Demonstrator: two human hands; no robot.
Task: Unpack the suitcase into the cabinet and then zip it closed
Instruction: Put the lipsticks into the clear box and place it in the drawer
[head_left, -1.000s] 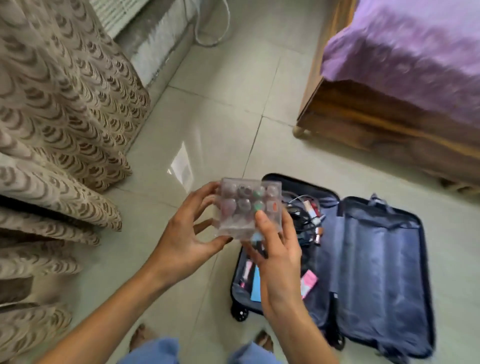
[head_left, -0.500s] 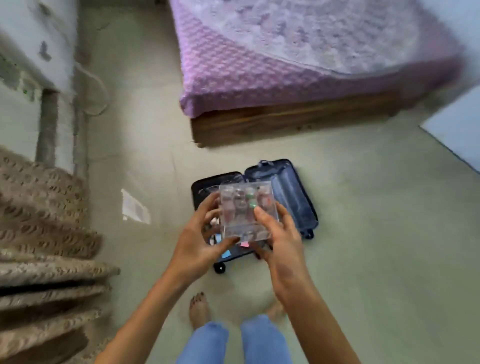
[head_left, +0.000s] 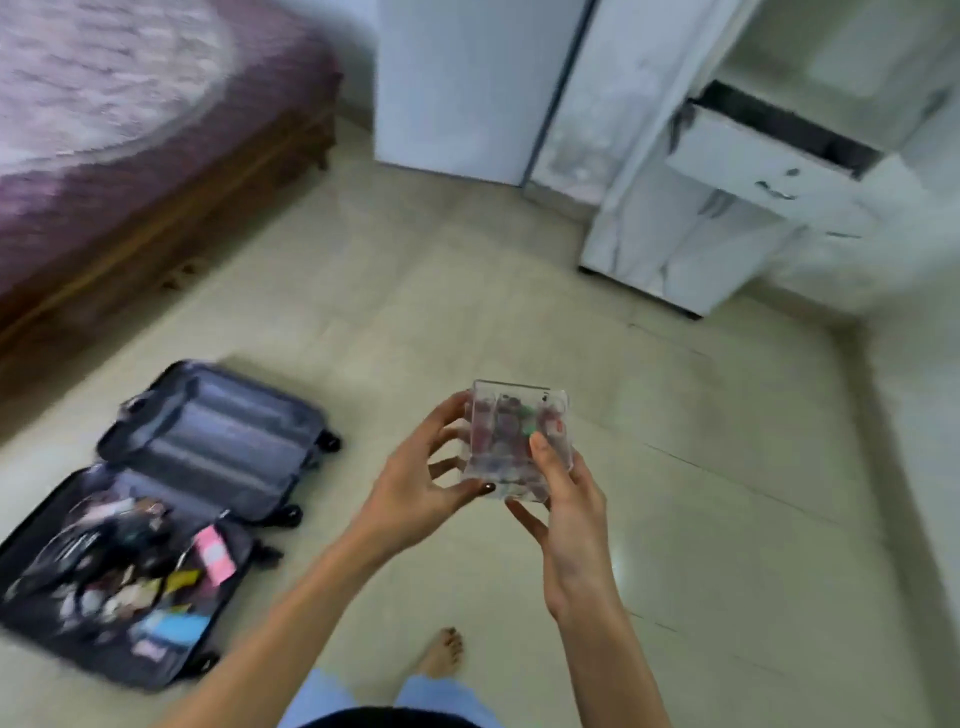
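A clear plastic box (head_left: 511, 431) with small coloured items in compartments is held between both hands above the floor. My left hand (head_left: 415, 483) grips its left edge, thumb underneath. My right hand (head_left: 569, 499) grips its right side, thumb on top. The dark suitcase (head_left: 244, 441) lies open on the floor at the lower left; its near half holds several small items, cables and cards, its far half shows only lining. The white cabinet (head_left: 675, 244) stands at the upper right with a drawer (head_left: 769, 161) pulled out.
A bed with a purple cover (head_left: 130, 104) and wooden frame fills the upper left. A white door panel (head_left: 457, 88) stands beside the cabinet. Pale floor tiles (head_left: 519, 291) stretch between suitcase and cabinet. My bare foot (head_left: 441, 654) shows below.
The view has swung right: the suitcase has shifted to the lower left and the cabinet with its open drawer has come into sight. Both hands still hold the clear box.
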